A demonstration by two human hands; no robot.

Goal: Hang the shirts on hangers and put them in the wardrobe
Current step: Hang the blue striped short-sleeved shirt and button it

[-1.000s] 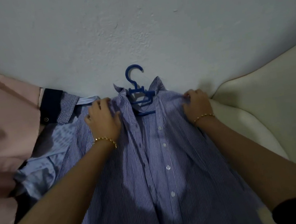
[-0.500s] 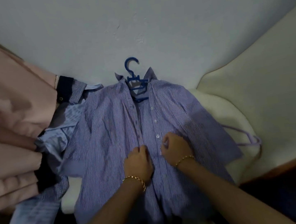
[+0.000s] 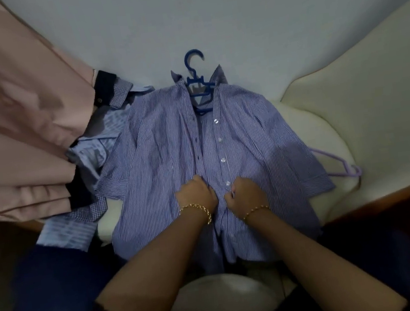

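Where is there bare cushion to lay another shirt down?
Bare cushion shows right of the striped shirt, above the lilac hanger. A sliver shows between its left hem and the shirt pile. Left side is crowded.

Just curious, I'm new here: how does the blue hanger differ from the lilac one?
The blue hanger sits inside the striped shirt's collar, hook sticking out; the lilac hanger carries nothing and lies on the cream cushion, partly under a sleeve. The blue hanger is dark and chunky; the lilac hanger is pale and thin. Both lie flat, not hung up.
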